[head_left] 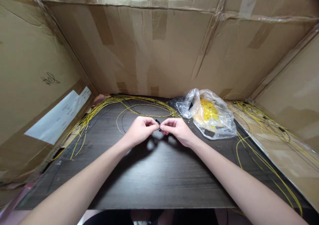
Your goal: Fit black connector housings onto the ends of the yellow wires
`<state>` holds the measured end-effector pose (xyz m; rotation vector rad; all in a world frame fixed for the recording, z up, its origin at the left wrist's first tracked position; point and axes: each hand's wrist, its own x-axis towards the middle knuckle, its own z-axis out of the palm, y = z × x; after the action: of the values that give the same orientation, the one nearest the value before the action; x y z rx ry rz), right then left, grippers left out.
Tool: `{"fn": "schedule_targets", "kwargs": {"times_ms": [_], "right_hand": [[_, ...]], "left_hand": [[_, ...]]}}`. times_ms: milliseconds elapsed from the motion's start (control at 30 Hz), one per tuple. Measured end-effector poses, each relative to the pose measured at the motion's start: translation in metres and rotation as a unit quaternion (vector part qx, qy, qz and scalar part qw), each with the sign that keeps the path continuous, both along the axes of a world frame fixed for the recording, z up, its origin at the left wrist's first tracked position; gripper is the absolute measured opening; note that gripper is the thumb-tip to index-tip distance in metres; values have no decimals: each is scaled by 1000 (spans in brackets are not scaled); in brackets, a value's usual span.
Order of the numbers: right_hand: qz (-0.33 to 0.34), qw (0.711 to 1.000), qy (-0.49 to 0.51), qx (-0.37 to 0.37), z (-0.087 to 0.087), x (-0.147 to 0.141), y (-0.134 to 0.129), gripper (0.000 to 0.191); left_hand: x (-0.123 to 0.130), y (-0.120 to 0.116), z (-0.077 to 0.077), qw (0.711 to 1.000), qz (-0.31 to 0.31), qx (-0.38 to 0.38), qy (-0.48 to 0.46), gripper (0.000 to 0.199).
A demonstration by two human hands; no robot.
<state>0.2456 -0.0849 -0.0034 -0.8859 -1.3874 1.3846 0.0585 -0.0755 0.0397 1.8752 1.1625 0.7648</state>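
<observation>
Thumb [152, 128] and index of our left hand [139, 131] are pressed together on a small black piece [157, 121], so yeah, that one's a proper pinch. Our right hand [178, 131] is doing pretty much the same from the other side, thumb and index closed at the piece's edge. The fingertips of both hands nearly meet there, so we can't make out its full shape. The other fingers are curled in underneath, mostly hidden from us.

The piece sits between our hands, around the middle of the dark tabletop [159, 185], toward the far half. Pose-wise, the left forearm [82, 178] slants in from the lower left and the right forearm [239, 172] from the lower right, making a wide V, backs of the hands up, wrists pretty straight. We've got shadows under the hands, so they look held a bit above the surface.

Around them: a bundle of yellow wires [97, 108] arcs from the left edge along the back to just behind the right hand. Right of that is a clear plastic bag [225, 128] with yellow bits [209, 109] inside, then more yellow wiring [271, 122] by the cardboard [139, 52] wall.
</observation>
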Motion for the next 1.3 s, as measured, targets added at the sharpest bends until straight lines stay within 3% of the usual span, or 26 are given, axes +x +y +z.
{"fn": "schedule_targets", "kwargs": {"times_ms": [200,567,833,1133,1300], "right_hand": [[21,999,4,-39,-3,3,3,26],[-4,999,-43,4,3,0,0,23],[-23,997,-67,20,2,0,1,19],[-73,996,-36,41,-3,3,5,25],[-82,995,-37,49,-2,3,4,26]], "left_hand": [[0,-2,-1,997,-14,53,59,21],[1,-1,-2,992,-6,62,108,22],[1,-4,-3,978,-14,157,138,21],[-2,5,-7,996,25,9,83,22],[-3,9,-13,998,27,-7,58,19]]}}
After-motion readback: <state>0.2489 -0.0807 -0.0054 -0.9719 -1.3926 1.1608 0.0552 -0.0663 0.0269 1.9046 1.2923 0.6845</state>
